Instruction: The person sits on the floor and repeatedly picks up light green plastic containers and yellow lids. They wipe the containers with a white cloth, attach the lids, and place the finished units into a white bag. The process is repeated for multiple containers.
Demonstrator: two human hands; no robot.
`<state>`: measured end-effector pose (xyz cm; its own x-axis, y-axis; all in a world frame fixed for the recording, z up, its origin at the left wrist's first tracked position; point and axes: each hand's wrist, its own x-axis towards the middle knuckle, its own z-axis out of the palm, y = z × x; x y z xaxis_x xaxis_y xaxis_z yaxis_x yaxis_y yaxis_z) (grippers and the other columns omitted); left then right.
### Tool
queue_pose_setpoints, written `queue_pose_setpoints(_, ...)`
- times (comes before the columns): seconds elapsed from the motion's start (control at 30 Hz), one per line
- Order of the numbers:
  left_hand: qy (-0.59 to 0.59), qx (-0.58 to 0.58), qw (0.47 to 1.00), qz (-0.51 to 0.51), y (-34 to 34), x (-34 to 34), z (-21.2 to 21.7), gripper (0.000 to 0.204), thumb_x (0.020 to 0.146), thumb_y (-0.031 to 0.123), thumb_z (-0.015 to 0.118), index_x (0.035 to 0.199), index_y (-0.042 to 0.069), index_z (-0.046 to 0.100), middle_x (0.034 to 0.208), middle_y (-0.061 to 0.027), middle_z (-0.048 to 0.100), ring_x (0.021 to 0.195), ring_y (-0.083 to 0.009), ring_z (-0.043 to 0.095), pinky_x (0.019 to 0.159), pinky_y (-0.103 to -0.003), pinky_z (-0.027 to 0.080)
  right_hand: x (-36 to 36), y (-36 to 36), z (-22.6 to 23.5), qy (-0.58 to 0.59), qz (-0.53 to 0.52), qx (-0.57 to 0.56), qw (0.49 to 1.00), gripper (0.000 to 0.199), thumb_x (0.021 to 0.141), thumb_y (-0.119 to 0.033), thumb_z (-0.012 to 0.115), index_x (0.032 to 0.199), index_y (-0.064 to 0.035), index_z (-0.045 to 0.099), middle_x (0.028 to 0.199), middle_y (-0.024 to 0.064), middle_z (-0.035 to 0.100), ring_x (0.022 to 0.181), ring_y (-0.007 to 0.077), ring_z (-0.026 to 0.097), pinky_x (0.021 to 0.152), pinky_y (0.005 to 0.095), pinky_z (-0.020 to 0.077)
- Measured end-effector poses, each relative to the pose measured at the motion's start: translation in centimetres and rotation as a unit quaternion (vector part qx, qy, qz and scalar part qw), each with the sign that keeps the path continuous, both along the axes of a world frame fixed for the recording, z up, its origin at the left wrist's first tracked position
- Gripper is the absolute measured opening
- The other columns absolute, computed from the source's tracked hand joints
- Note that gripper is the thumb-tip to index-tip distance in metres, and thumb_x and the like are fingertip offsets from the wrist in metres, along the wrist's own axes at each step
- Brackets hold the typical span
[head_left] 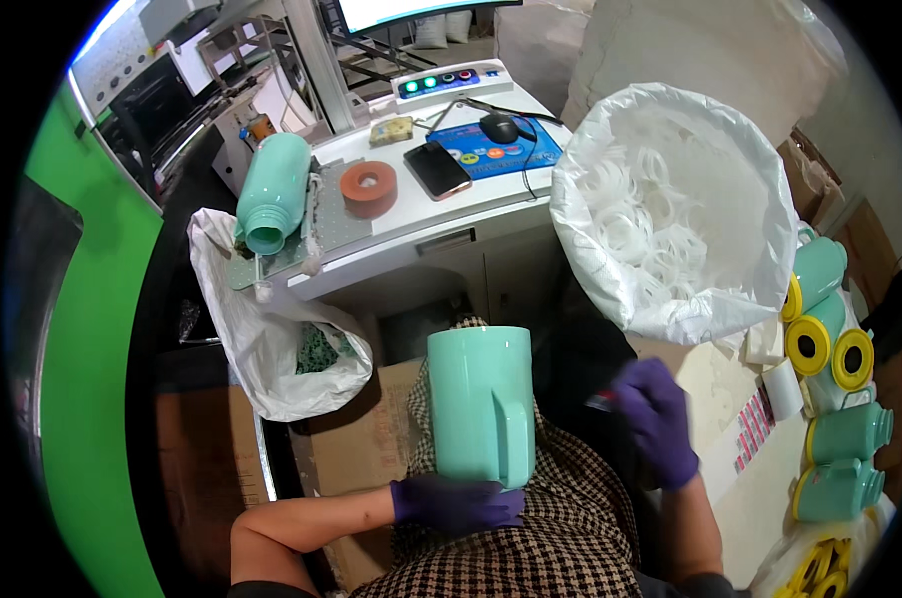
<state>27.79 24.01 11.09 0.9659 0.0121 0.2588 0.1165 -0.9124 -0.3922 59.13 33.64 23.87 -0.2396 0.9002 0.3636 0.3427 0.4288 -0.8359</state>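
A mint-green jug (471,404) with a side handle stands upright over my lap, against a checked apron. My left hand (458,503), in a purple glove, is closed around its lower end; the fingers are partly hidden under the jug. Off to the right and apart from the jug, my right hand (655,419) is also gloved in purple and closed. A small thing (602,401) with a red part sticks out of its fingers, too small and blurred to name.
A white bag (745,309) holds translucent rings. Left of me hangs another white bag (262,374) with green scraps. The bench bears a mint bottle (277,179), an orange tape roll (368,189), a phone (437,169) and a mouse (501,128). Mint jugs (850,434) with yellow rings lie at right.
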Motion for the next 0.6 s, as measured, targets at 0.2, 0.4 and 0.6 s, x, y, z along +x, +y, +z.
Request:
queue_pose_setpoints(0.2,0.035,-0.048,0.998,0.024,0.1,1.0,1.4,0.060,0.100,0.017,0.045,0.159,0.023,0.034,0.140,0.0001,0.056,0.130,-0.0180,0.051,0.118,-0.036,0.036,-7.1,6.3,-0.8,-0.024,0.161,-0.111,0.980,0.016,0.092,-0.017,0.067,0.089,-0.0016,0.066,0.083,0.0094,0.056,0.079,0.0224,0.055,0.075,0.0329,0.0462)
queue_pose_setpoints(0.4,0.009,-0.055,0.998,0.023,0.1,0.3,2.2,0.062,0.097,0.015,0.051,0.157,0.014,0.036,0.141,-0.0035,0.056,0.129,-0.0179,0.053,0.117,-0.034,0.038,-9.7,7.1,-1.1,-0.137,0.151,-0.032,0.979,0.021,0.091,-0.025,0.070,0.090,-0.0044,0.065,0.085,0.0122,0.056,0.078,0.0289,0.055,0.073,0.0394,0.0469)
queue_pose_setpoints(0.6,0.391,0.884,0.093,-0.237,-2.4,-2.2,4.7,0.053,0.088,0.027,0.067,0.138,0.013,0.053,0.128,-0.0070,0.061,0.125,-0.0265,0.056,0.110,-0.043,0.042,-10.2,8.9,-5.8,-0.105,-0.008,0.101,0.989,0.049,0.086,-0.028,0.077,0.119,0.0015,0.055,0.104,0.0176,0.052,0.085,0.0304,0.055,0.076,0.0398,0.0479)
